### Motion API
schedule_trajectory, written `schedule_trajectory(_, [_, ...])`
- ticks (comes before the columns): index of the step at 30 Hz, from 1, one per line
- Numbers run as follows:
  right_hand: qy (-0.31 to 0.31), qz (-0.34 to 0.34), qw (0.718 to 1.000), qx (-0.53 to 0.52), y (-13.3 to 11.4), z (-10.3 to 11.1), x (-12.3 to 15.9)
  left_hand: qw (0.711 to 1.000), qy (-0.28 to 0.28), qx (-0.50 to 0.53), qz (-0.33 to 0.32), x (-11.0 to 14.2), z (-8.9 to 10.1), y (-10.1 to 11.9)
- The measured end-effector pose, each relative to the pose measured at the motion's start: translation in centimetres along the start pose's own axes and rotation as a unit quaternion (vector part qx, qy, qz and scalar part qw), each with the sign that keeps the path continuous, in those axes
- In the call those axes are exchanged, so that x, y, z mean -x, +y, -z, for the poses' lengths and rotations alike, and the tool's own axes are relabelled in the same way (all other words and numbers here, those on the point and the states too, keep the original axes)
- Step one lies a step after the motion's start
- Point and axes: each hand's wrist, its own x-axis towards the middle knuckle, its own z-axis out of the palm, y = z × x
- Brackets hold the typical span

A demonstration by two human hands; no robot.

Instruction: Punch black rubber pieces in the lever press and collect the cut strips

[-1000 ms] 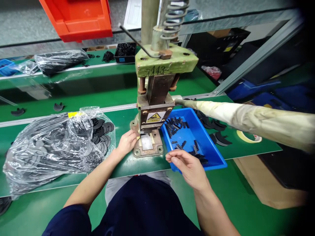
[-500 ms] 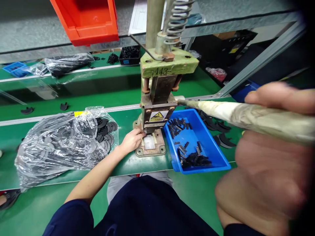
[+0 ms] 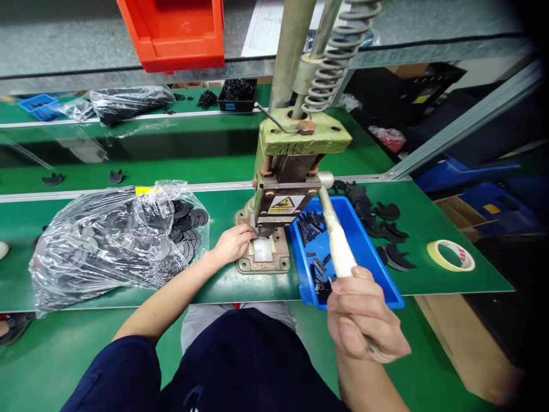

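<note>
In front of me stands a green hand press (image 3: 305, 140) with a warning label on its ram block. My right hand (image 3: 366, 315) is wrapped round the tape-covered press lever (image 3: 338, 243), which slants down toward me. At the left of the press base (image 3: 274, 264), my left hand (image 3: 234, 245) has its fingertips pressed together under the ram. Whatever they hold there is hidden. A pale metal plate (image 3: 262, 250) lies on the base beside these fingertips. Under the lever sits a blue bin (image 3: 377, 274) with small black strip-shaped parts (image 3: 311, 226) in it.
A clear plastic bag (image 3: 107, 246) of black curved parts lies left of the press. More curved black parts (image 3: 397, 257) and a tape roll (image 3: 450, 256) are on the right of the green table (image 3: 480, 280). A red bin (image 3: 184, 54) hangs over the back.
My right hand went from above the blue bin to the lever and has pulled it down toward me. The ram has come down. My left hand stays at the press base.
</note>
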Motion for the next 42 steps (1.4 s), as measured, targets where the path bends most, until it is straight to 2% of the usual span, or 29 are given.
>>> schedule_trajectory(3, [0.047,0.029,0.998,-0.019,0.6,-0.4,1.1,1.0,-0.011,0.001,0.005,0.3,0.2,0.4])
schedule_trajectory(5, [0.041,0.033,0.998,-0.024,0.7,-0.5,1.1,1.0,-0.011,-0.008,0.022,1.1,0.9,0.3])
schedule_trajectory(7, [0.04,0.04,0.998,-0.026,0.8,-0.6,0.9,0.996,0.0,-0.035,0.078,2.5,2.3,-0.6])
schedule_trajectory(9, [0.075,0.056,0.995,-0.03,1.1,-0.9,0.8,0.981,0.002,-0.083,0.178,4.6,4.3,-2.0])
schedule_trajectory(12, [0.124,0.068,0.989,-0.036,1.4,-1.7,0.9,0.93,-0.066,-0.161,0.322,7.6,7.7,-4.1])
schedule_trajectory(14, [0.132,0.066,0.988,-0.04,1.5,-1.9,1.0,0.908,-0.13,-0.185,0.353,8.8,9.4,-4.7])
schedule_trajectory(16, [0.134,0.063,0.988,-0.041,1.5,-1.9,1.2,0.9,-0.174,-0.199,0.346,9.2,10.1,-4.4])
schedule_trajectory(19, [0.117,0.056,0.991,-0.044,1.7,-1.5,1.5,0.884,-0.19,-0.252,0.345,8.9,9.3,-2.6])
schedule_trajectory(22, [0.088,0.067,0.992,-0.056,1.9,-1.1,1.7,0.877,-0.167,-0.3,0.336,8.4,6.8,-0.2])
schedule_trajectory(25, [0.096,0.071,0.991,-0.058,2.0,-1.0,1.7,0.905,-0.137,-0.302,0.265,8.2,4.3,1.8])
schedule_trajectory(27, [0.091,0.061,0.993,-0.052,1.9,-0.9,1.6,0.927,-0.129,-0.283,0.209,8.1,3.3,2.8])
schedule_trajectory(32, [0.044,0.044,0.997,-0.038,1.7,-0.3,1.5,0.951,-0.149,-0.237,0.127,9.2,3.3,4.4])
schedule_trajectory(38, [0.096,0.048,0.993,-0.045,1.7,-0.9,1.7,0.949,-0.22,-0.192,0.118,13.4,2.9,7.6])
schedule_trajectory(40, [0.101,0.053,0.993,-0.042,1.9,-1.2,1.7,0.952,-0.208,-0.183,0.13,14.5,2.1,8.6])
schedule_trajectory(42, [0.112,0.067,0.991,-0.035,2.0,-1.4,1.6,0.959,-0.173,-0.172,0.145,15.3,1.3,9.3])
